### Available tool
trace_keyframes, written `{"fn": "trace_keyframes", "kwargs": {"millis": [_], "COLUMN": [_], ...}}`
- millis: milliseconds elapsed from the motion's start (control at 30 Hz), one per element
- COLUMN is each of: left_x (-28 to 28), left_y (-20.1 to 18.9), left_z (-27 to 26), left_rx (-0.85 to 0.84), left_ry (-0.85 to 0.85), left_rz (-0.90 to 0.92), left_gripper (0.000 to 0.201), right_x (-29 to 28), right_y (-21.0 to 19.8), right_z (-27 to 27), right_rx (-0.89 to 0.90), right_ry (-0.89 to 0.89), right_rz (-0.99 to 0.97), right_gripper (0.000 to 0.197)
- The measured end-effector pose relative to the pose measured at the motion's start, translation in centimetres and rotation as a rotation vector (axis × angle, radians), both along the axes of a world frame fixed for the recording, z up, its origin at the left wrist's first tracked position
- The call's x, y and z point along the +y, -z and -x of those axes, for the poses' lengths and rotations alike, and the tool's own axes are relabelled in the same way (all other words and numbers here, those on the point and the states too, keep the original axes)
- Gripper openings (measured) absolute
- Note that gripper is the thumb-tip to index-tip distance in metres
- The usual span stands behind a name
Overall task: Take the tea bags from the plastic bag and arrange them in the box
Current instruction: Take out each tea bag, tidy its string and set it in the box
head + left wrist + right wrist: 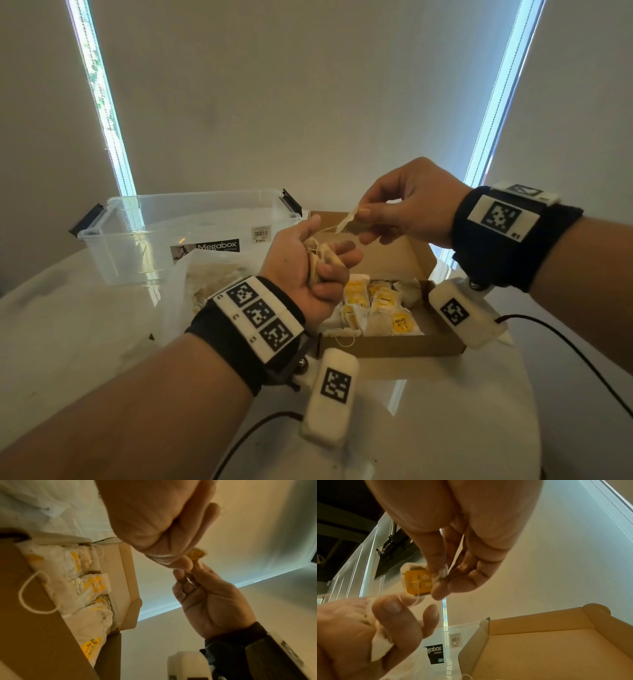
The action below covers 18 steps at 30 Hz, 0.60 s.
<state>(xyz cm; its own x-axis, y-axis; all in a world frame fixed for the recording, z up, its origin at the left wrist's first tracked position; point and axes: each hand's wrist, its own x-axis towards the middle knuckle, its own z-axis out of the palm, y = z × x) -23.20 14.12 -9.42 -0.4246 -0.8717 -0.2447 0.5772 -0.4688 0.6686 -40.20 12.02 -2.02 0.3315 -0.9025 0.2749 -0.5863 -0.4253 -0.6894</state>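
Left hand [308, 270] clutches bunched tea bags [320, 258]; right hand [407, 205] pinches one tea bag [417, 581], separating it for the box [390, 342].

We count two hands: the left hand [308, 270] and the right hand [407, 205]. There is one cardboard box [394, 346], one clear storage bin [144, 236] and one plastic bag [178, 274]. One tea bag [418, 580] is held apart from the small bunch [320, 258]. The tea bags in the box [380, 305] overlap too much for us to count.
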Motion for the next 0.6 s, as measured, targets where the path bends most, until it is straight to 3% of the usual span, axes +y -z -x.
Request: {"fn": "trace_keyframes", "kwargs": {"millis": [133,233,433,533,600], "left_x": [0.1,0.2,0.4,0.6,0.7], "left_y": [-0.2,-0.6,-0.4,-0.4,-0.5], "left_z": [0.2,0.6,1.0,1.2,1.3], "left_rx": [-0.022,-0.112,-0.387,-0.571,-0.609], "left_ry": [0.046,0.015,-0.122,-0.157,-0.139], "left_rz": [0.021,0.090,0.278,0.403,0.448], "left_gripper": [0.038,0.016,0.008,0.014,0.017], "right_x": [-0.1,-0.1,0.3,0.3,0.6], "right_y": [-0.1,-0.1,-0.5,-0.5,-0.4], "right_z": [0.7,0.9,0.5,0.9,1.2], "right_rx": [0.050,0.119,-0.211,-0.013,0.192], "right_ry": [0.015,0.030,0.038,0.029,0.009], "right_rz": [0.019,0.035,-0.199,-0.301,-0.265], "right_gripper": [0.008,0.007,0.010,0.022,0.017]}}
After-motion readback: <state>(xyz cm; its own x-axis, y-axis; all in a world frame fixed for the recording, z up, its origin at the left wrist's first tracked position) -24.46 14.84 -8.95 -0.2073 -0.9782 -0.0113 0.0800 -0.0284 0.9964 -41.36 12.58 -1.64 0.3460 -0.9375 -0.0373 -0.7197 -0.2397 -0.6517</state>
